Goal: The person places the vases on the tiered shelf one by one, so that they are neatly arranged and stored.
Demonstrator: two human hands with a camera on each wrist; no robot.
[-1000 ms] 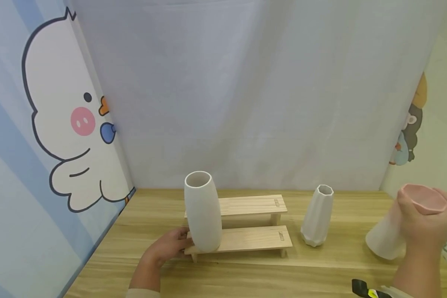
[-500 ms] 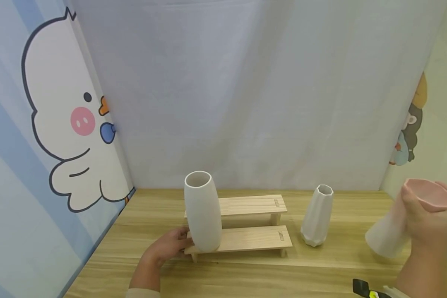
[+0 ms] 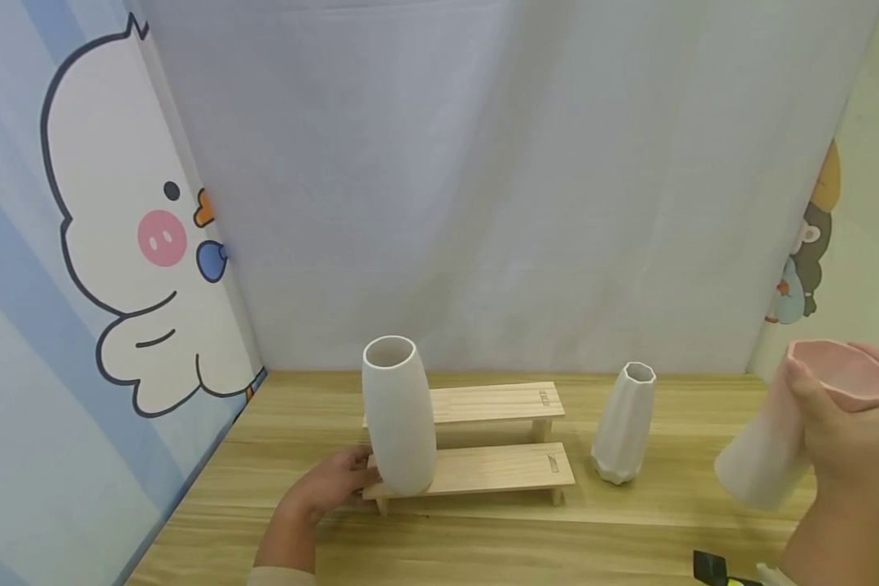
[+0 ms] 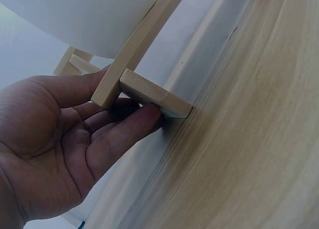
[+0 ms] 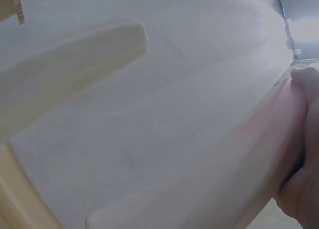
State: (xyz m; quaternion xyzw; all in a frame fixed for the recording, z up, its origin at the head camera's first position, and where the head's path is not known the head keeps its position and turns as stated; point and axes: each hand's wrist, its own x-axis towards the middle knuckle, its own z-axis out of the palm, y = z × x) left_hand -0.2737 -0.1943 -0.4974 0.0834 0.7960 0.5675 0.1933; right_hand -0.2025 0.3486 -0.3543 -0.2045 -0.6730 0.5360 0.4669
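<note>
My right hand [image 3: 853,423] grips a pink-to-white vase [image 3: 765,456] near its pink rim at the far right. The vase tilts, mouth up and to the right; I cannot tell whether its base touches the table. In the right wrist view, fingers lie against the pink part of this vase [image 5: 209,174]. On the left, my left hand [image 3: 334,486] pinches the left end of the front tier of a wooden stand [image 3: 498,470], its fingers beneath the board beside the leg [image 4: 154,93]. A tall white vase [image 3: 403,423] stands upright on that tier, beside the hand.
A smaller faceted white vase [image 3: 625,427] stands on the wooden table [image 3: 527,545] between the stand and the right hand. The stand's rear tier [image 3: 491,404] sits behind the front one. A grey curtain [image 3: 483,187] closes off the back, with printed panels at both sides.
My right hand has shifted slightly right, then up, raising the rim of the pink-to-white vase. The left hand, stand and other vases have stayed put.
</note>
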